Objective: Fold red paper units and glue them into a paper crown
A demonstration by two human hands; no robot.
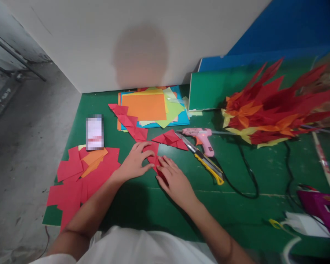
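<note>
My left hand (134, 161) and my right hand (174, 179) lie side by side on a green mat (236, 205), both pressing a folded red paper piece (153, 153) flat against it. The left fingers are stretched over the paper's left part. The right fingers lie flat over its lower right part, hiding that end. More folded red pieces (169, 139) lie just beyond, and a chain of red folds (128, 121) runs up to the left.
A stack of coloured sheets (148, 106) lies at the back. Red squares (77, 179) and a phone (94, 132) sit left. A pink glue gun (202, 137), a yellow utility knife (206, 163), a red-orange paper flower (269, 110) and cables lie right.
</note>
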